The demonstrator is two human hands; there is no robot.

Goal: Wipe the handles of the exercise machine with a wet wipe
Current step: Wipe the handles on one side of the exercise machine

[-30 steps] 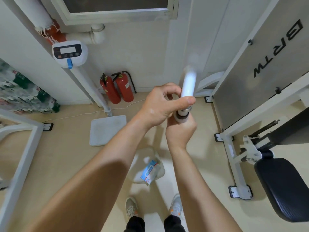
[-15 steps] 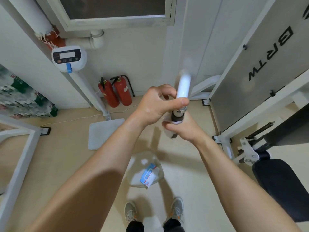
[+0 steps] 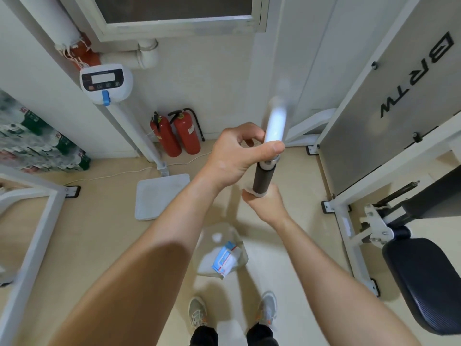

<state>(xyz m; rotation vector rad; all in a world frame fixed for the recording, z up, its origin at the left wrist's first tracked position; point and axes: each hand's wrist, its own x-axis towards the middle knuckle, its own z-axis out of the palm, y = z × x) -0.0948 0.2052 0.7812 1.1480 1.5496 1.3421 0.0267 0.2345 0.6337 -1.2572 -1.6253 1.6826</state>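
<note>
Head: wipe pack in clear bag

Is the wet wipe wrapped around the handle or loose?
Wrapped: wet wipe rings the dark handle inside the right hand; left hand grips the white bar.

Beige floor; white scale platform; two red extinguishers upright; wipe pack on clear plastic near shoes.

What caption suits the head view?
Left hand grips the white bar; right hand holds a wet wipe round the dark handle.
</note>
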